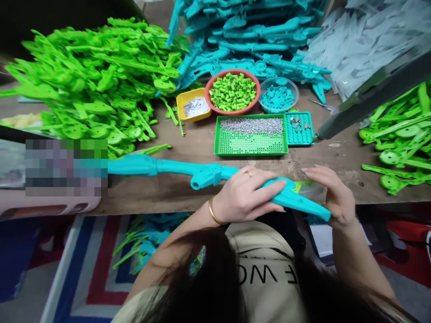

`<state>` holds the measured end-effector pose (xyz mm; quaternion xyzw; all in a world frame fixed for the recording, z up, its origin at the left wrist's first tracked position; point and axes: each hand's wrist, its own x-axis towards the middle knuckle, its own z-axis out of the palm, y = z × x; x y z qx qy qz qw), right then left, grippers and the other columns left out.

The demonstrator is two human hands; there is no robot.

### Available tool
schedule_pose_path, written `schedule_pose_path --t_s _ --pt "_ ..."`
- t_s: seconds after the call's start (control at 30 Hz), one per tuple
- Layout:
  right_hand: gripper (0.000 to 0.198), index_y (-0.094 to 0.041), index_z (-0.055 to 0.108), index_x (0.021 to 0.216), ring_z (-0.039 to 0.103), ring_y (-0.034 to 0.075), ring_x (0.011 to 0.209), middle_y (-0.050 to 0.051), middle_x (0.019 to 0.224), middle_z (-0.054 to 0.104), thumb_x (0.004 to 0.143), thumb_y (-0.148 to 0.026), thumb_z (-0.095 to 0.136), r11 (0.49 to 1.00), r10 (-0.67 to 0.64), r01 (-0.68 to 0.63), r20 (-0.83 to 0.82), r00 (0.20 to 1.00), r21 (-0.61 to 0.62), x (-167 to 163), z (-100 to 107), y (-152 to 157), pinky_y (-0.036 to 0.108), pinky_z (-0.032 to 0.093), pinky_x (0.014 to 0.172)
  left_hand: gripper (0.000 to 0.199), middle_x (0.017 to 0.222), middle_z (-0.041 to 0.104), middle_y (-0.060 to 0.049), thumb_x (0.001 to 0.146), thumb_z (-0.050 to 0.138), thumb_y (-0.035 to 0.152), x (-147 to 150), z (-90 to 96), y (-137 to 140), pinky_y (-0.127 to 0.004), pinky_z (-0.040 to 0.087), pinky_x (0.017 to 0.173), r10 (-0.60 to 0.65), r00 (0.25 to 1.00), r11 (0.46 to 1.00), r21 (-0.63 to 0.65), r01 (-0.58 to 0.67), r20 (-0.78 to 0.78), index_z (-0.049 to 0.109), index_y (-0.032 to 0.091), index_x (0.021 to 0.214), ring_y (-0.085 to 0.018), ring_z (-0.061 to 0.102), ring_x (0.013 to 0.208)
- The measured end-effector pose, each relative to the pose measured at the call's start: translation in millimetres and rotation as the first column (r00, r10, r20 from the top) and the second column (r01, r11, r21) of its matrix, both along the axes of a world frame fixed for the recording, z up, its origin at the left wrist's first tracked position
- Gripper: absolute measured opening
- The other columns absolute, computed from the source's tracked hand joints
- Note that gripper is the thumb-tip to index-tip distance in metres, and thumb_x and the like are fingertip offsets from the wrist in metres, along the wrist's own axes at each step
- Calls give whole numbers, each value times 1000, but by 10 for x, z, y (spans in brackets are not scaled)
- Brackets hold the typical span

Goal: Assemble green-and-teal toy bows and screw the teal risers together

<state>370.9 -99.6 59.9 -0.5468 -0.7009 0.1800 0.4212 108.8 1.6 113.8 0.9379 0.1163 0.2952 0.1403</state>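
Observation:
A long turquoise plastic toy gun (175, 167) lies across the front of the bench, its far left end hidden by a blurred patch. My left hand (247, 190), with a ring and a bangle, is closed around its rear part. Tapering down to the right, the stock end (316, 210) meets the base of my right hand (336, 195). The fingers of that hand are stretched out and apart, not wrapped around the toy. A bit of bright green plastic (299, 185) shows just behind the stock, partly hidden.
Green parts (101, 80) heap at left, turquoise shells (256, 45) behind, clear pieces (370, 45) at back right. A red bowl (209, 96), yellow dish (193, 119), clear tub (295, 99), green screw tray (251, 153) and turquoise tray (299, 142) stand mid-bench. A grey rod-like tool (350, 112) slants in from the right.

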Motion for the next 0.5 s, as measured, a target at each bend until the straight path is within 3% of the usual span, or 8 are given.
schedule_pose_path --t_s 0.13,0.23,0.3,0.37,0.43,0.5 --pt "66 -24 58 128 65 28 107 11 117 68 84 -71 46 980 74 -82 -51 996 -181 26 -120 22 42 52 94 28 99 73 -10 95 54 32 102 8 -9 -28 54 79 74 985 991 -124 -56 153 63 12 112 -17 69 90" --pt "69 -23 61 123 70 23 91 9 106 72 84 -74 37 914 164 -259 -298 940 -313 -50 -277 -21 35 58 79 24 92 74 -7 95 52 30 154 -50 9 -27 54 77 134 970 978 -182 -97 203 64 14 107 -16 70 87" --pt "70 -22 65 117 70 21 74 7 90 73 83 -76 35 886 176 -322 -401 899 -333 -97 -350 -70 33 59 68 27 91 74 -8 95 53 35 177 -88 24 -28 54 78 131 968 980 -176 -93 215 64 14 107 -17 70 86" --pt "65 -21 68 112 70 21 69 7 85 74 83 -74 43 908 140 -263 -355 924 -327 -93 -358 -89 32 59 64 37 94 73 -9 91 57 45 183 -119 35 -31 55 80 89 974 987 -147 -59 209 63 14 110 -19 70 89" --pt "57 -22 69 112 73 23 81 8 96 75 82 -68 53 939 119 -181 -216 969 -293 -38 -299 -58 32 60 72 46 98 73 -10 87 60 52 173 -144 42 -32 56 79 54 981 995 -92 -37 189 61 14 113 -20 70 90" --pt "52 -25 70 114 73 24 91 8 105 75 81 -63 59 944 162 -184 -101 982 -275 35 -207 14 33 60 80 47 99 72 -11 86 62 53 157 -172 52 -32 56 78 55 982 998 -34 -50 180 61 14 113 -20 70 89"
